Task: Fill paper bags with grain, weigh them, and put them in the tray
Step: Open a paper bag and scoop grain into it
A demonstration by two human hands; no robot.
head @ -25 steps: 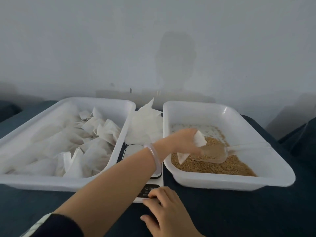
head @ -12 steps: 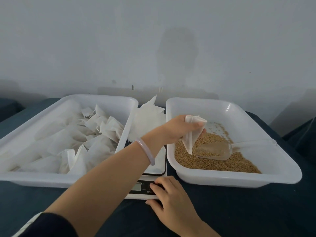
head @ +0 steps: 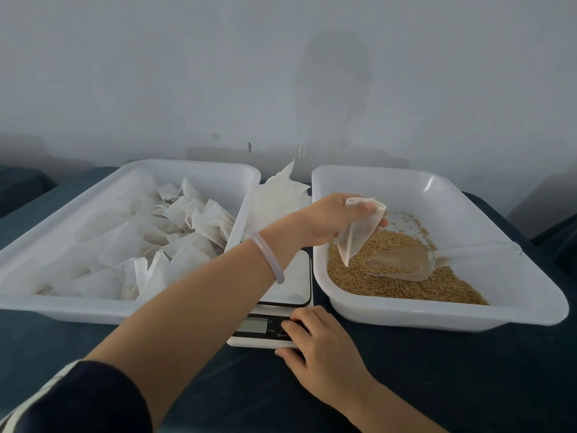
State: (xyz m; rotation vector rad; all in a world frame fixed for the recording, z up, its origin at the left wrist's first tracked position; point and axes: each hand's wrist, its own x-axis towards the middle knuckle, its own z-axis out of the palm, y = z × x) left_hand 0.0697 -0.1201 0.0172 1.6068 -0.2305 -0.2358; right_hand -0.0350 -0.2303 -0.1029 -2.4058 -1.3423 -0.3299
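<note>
Pinching the paper bag (head: 356, 232), left fingers (head: 362, 209) grip its mouth.

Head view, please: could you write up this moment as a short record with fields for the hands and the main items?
Left hand: holds a paper bag by its mouth, above the grain tray
Bag state: limp, looks empty
Right hand: fingers rest on the button panel of the scale
Scale position: between the two trays
Scoop: clear, lies on the grain, unheld
Left tray: holds many white bags
</note>
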